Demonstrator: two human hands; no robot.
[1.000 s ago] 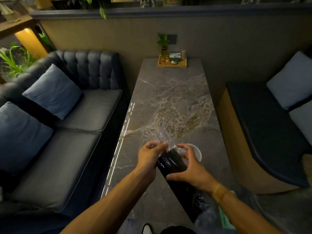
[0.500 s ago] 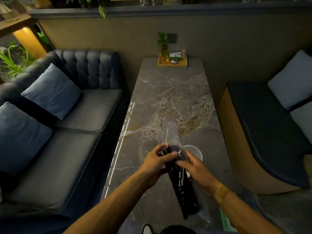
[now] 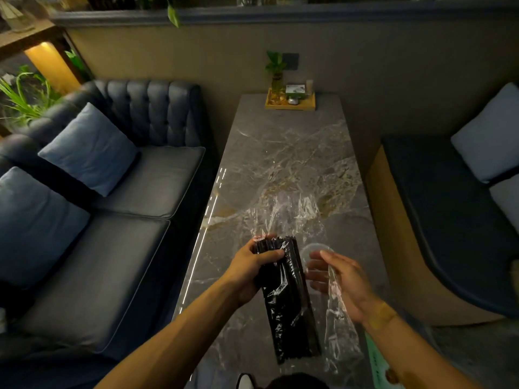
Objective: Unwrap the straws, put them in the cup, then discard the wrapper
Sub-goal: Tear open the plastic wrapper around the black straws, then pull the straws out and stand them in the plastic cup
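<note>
A bundle of black straws (image 3: 289,304) lies lengthwise over the near end of the marble table (image 3: 280,153), still partly inside a clear plastic wrapper (image 3: 283,217). My left hand (image 3: 252,268) grips the far end of the bundle. My right hand (image 3: 341,279) is to the right of the straws, fingers spread, with a loose flap of the wrapper draped across its palm. A clear cup (image 3: 316,249) stands on the table just beyond my right hand, partly hidden by my fingers and the plastic.
A wooden tray (image 3: 290,103) with a small plant and bottles sits at the table's far end. A dark sofa (image 3: 118,226) with blue cushions runs along the left. A bench seat (image 3: 449,220) with pale cushions is on the right.
The wrapper has been opened out and spread toward the far side. My right hand has let go of the bundle's end and moved right, fingers apart. My left hand keeps hold of the straws.
</note>
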